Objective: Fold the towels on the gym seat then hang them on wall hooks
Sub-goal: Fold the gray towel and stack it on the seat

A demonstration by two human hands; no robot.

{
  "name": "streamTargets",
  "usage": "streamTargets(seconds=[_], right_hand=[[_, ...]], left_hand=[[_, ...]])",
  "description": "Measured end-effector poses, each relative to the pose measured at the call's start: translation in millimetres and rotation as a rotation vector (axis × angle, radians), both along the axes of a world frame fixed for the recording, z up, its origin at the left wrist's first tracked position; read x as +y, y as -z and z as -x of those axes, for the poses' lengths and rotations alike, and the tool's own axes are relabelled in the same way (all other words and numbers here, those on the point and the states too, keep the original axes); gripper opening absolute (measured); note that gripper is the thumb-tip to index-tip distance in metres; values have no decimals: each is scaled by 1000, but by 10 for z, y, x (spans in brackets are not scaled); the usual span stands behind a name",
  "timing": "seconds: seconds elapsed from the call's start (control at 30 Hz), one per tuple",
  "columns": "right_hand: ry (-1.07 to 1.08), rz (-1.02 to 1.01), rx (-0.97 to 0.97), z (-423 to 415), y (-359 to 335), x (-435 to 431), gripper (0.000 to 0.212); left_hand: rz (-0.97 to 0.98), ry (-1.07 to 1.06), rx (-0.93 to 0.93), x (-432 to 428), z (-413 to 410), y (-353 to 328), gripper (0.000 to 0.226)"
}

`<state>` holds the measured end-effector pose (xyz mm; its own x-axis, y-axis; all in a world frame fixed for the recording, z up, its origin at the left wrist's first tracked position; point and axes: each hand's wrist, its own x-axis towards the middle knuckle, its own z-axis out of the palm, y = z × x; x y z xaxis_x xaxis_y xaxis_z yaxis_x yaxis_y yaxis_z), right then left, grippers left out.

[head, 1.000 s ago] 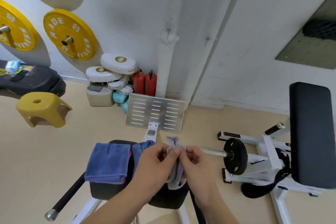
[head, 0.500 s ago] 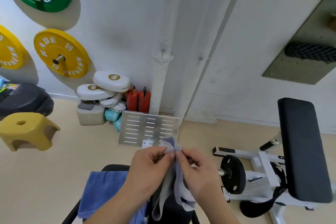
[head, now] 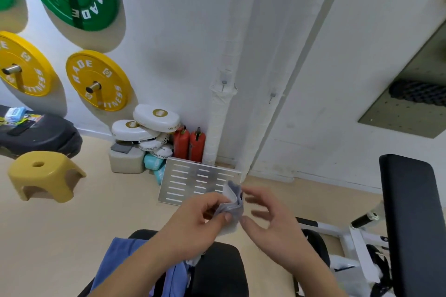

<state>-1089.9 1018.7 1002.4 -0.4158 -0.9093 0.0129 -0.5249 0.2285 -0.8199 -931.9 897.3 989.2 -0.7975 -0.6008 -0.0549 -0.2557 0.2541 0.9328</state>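
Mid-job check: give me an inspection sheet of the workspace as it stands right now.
Surface: black gym seat, partly covered by blue towel.
Job's things: grey towel bunched, held above the seat; wall hooks bare.
Clutter: yellow stool, red extinguishers, white pads on the floor.
Hands: left hand grips grey towel; right hand beside it, fingers spread, blurred.
Cables: nothing seen.
Surroundings: weight plates on the wall; padded bench at right.
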Motion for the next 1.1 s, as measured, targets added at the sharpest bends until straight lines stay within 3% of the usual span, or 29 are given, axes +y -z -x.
streamTargets(seconds=[0.1,0.2,0.3,0.37,0.43,0.5,0.63,0.8,0.93,1.03,1.1], right_hand=[[-210,-49,141,130,-202,-35,58],[-279,-50,225,203,-385,-107,38],[-238,-67,311,276,-485,-121,11],[-238,-72,343,316,-502,-92,16],[-225,-51,327,334,-511,-58,15],[-141,-13,285,402,-487,-41,18],[62,-22,266,652,-394,-5,23],[231,-159,402,993,-252,140,26],[358,-187,315,1186,-74,297,32],[435,-144,51,1066,116,317,35],[453,-133,-158,911,232,297,36]], left_hand=[[34,157,15,-50,22,-150,15],[-1,150,140,-41,77,-282,23],[-169,99,257,-32,116,-244,15],[-306,110,248,-14,116,-106,15],[-434,185,181,19,98,47,31],[-359,295,52,65,89,219,41],[-84,315,-260,115,62,507,26],[-97,140,-242,-45,-43,674,4],[-370,-146,61,-183,-102,560,10],[-761,-371,199,-225,-51,626,39],[-884,-440,155,-162,-26,758,44]])
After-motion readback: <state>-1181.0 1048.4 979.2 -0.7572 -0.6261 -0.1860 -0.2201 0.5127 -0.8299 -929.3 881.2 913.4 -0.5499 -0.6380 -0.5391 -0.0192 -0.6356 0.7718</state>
